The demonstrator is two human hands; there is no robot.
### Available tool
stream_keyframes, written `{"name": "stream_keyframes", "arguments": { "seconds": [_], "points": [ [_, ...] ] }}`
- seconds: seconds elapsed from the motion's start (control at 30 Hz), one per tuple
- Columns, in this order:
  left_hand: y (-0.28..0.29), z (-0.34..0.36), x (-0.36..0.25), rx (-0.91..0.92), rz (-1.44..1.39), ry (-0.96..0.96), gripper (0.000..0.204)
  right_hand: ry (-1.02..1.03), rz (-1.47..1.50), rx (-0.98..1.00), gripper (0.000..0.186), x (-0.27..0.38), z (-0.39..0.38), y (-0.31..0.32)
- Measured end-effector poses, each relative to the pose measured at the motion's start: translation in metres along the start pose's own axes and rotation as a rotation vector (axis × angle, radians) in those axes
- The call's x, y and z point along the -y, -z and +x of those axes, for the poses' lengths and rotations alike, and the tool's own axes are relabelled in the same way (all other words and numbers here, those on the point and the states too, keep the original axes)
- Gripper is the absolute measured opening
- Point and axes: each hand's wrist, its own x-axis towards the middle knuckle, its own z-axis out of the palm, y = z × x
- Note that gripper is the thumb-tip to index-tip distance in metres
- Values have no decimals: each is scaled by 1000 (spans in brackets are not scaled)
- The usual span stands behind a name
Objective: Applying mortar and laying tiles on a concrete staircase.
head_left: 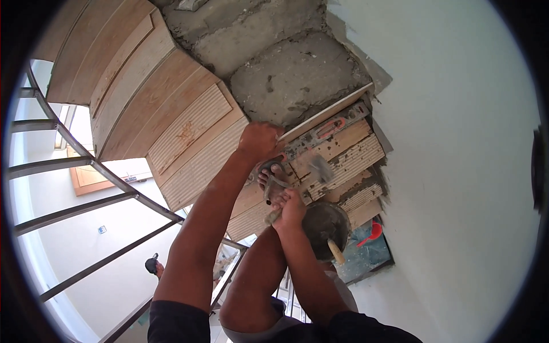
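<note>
My left hand (260,140) has its fingers curled on the near end of a pale, thin tile strip (326,114) standing on edge along the upper cement step. Beside that strip lies a spattered spirit level (350,120). My right hand (289,208) grips a pale-handled tool (271,217); its grey head (320,168) is blurred, probably a trowel. My sandaled foot (271,177) rests on the mortar-spattered tiled step. Right of my right hand sits a dark bucket (320,223) with a wooden-handled trowel (334,248) in it.
Wood-look treads (160,103) curve down the left beside a metal railing (97,168). Rough cement steps (291,68) are above; a pale wall (457,143) bounds the right. A red scoop (372,231) lies beyond the bucket. Another person (154,266) in a dark cap is below, lower left.
</note>
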Motion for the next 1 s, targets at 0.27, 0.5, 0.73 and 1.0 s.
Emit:
{"name": "stream_keyframes", "arguments": {
  "seconds": [0.27, 0.5, 0.73, 1.0],
  "points": [
    [-7, -2, 3, -59, -50, -76, 35, -70, -60, 127, 9, -22, -5, -6],
    [-11, -4, 2, -153, -88, -86, 33, -3, 172, 178, 23, -26, 4, -5],
    [-12, -2, 4, -149, -58, -76, 33, -37, 125, 269, 27, -11, 3, -13],
    [-6, -2, -1, -45, -65, -30, 32, -2, 175, 120, 14, -11, 3, -31]
  ]
}}
